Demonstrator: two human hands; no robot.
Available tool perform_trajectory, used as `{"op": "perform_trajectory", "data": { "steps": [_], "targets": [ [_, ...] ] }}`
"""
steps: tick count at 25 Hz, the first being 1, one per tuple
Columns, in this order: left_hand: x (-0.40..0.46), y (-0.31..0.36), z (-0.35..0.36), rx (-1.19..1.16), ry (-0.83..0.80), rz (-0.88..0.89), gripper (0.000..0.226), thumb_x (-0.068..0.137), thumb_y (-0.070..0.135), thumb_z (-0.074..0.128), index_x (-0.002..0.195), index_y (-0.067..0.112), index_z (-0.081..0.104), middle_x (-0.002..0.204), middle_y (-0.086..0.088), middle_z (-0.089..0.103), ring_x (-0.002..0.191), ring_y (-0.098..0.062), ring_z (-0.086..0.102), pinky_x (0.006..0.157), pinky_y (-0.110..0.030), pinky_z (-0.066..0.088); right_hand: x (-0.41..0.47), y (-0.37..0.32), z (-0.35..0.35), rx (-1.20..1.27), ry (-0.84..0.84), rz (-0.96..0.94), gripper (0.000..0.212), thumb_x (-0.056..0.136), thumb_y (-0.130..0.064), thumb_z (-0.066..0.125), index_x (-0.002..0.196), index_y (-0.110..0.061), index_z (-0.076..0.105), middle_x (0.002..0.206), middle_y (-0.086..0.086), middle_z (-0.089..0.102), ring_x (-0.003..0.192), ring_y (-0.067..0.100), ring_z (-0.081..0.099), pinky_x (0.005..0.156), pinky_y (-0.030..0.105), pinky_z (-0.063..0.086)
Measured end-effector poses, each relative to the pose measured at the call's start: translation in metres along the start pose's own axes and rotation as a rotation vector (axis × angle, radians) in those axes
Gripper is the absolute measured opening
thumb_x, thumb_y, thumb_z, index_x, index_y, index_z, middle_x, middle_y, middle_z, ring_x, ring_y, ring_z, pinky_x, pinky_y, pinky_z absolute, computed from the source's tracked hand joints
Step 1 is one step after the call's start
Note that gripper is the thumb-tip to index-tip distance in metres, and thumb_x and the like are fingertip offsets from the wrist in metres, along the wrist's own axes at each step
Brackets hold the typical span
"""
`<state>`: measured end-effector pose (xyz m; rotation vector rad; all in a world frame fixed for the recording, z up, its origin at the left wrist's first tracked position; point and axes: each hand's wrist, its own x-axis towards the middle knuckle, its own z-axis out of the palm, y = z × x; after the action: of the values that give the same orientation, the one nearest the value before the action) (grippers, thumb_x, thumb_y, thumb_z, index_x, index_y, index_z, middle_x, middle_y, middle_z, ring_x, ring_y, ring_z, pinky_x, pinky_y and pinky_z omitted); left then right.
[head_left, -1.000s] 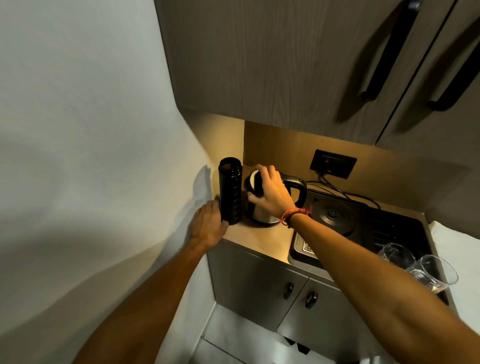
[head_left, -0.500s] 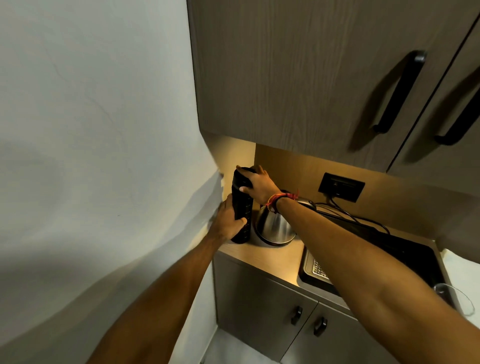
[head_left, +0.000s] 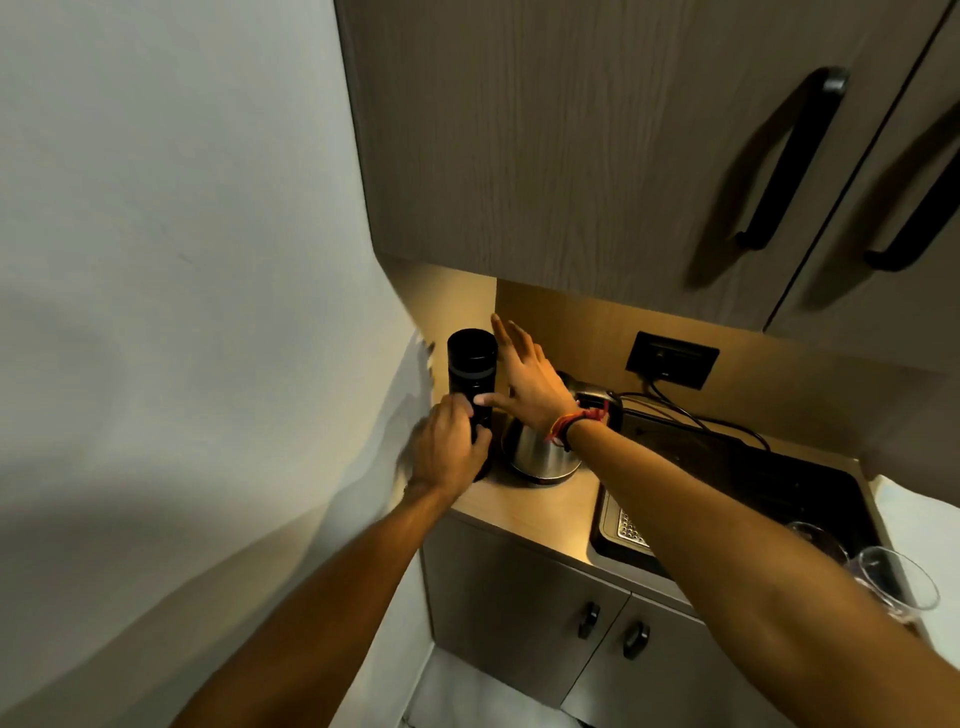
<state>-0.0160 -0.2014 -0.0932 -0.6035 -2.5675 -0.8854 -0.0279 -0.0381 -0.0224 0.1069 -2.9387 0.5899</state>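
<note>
A tall black flask (head_left: 470, 370) stands upright at the left end of the wooden counter (head_left: 530, 514), close to the wall. My left hand (head_left: 447, 447) grips its lower body, fingers curled round it. My right hand (head_left: 524, 382) is spread with straight fingers just right of the flask's top; its thumb touches the flask's side. Under my right wrist sits a steel electric kettle (head_left: 540, 452), its lid hidden by the hand.
A black tray (head_left: 779, 483) with a metal drain grid lies right of the kettle, with two clear glasses (head_left: 893, 577) at its right end. A wall socket (head_left: 671, 359) with a cable sits behind. Upper cabinets (head_left: 597, 156) hang overhead; lower doors with black knobs (head_left: 613, 626) are below.
My right hand left the kettle lid, went to the flask's top, and has now come off it with fingers spread. My left hand moved from the counter beside the flask onto its body.
</note>
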Motion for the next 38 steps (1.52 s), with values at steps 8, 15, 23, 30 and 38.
{"op": "perform_trajectory", "data": {
  "steps": [8, 15, 23, 30, 38],
  "targets": [
    [0.056, 0.066, 0.058, 0.152, -0.388, 0.249, 0.080, 0.083, 0.041, 0.071, 0.146, 0.009, 0.035, 0.144, -0.016, 0.040, 0.133, -0.035, 0.039, 0.104, -0.041, 0.043, -0.042, 0.125, -0.022, -0.283, -0.233, 0.316, 0.087, 0.083, -0.032, 0.075, 0.152, -0.009, 0.027, 0.144, 0.019, 0.042, 0.131, 0.040, 0.047, 0.103, 0.051, 0.047],
    [0.110, 0.079, 0.093, 0.317, -0.730, -0.075, 0.133, 0.064, 0.057, 0.085, 0.158, 0.017, 0.000, 0.161, -0.026, 0.011, 0.147, -0.048, 0.012, 0.118, -0.057, 0.022, -0.036, 0.148, -0.010, -0.088, -0.159, 0.331, 0.042, 0.092, -0.019, 0.065, 0.127, -0.004, 0.047, 0.133, 0.020, 0.053, 0.119, 0.041, 0.057, 0.097, 0.050, 0.048],
    [0.121, 0.105, 0.084, 0.266, -0.596, -0.050, 0.120, 0.047, 0.060, 0.092, 0.141, 0.015, 0.033, 0.144, -0.023, 0.031, 0.132, -0.045, 0.037, 0.095, -0.054, 0.048, -0.046, 0.161, -0.028, -0.026, 0.056, 0.314, 0.030, 0.089, -0.017, 0.065, 0.112, -0.004, 0.051, 0.118, 0.019, 0.062, 0.109, 0.040, 0.060, 0.084, 0.044, 0.045],
    [0.134, 0.179, 0.090, 0.046, -0.561, 0.032, 0.122, 0.049, 0.057, 0.093, 0.145, 0.012, 0.032, 0.153, -0.027, 0.018, 0.141, -0.051, 0.022, 0.110, -0.061, 0.031, -0.078, 0.197, -0.103, -0.056, 0.172, 0.337, 0.029, 0.084, -0.011, 0.065, 0.111, -0.001, 0.060, 0.118, 0.023, 0.066, 0.109, 0.042, 0.062, 0.085, 0.043, 0.049],
    [0.101, 0.245, 0.133, 0.129, -0.588, 0.219, 0.114, 0.049, 0.075, 0.082, 0.137, 0.016, 0.039, 0.136, -0.020, 0.040, 0.127, -0.039, 0.041, 0.104, -0.052, 0.044, -0.148, 0.248, -0.116, -0.047, 0.168, 0.558, 0.025, 0.088, -0.011, 0.065, 0.110, -0.008, 0.052, 0.117, 0.015, 0.062, 0.108, 0.038, 0.061, 0.080, 0.040, 0.048]
  ]
}}
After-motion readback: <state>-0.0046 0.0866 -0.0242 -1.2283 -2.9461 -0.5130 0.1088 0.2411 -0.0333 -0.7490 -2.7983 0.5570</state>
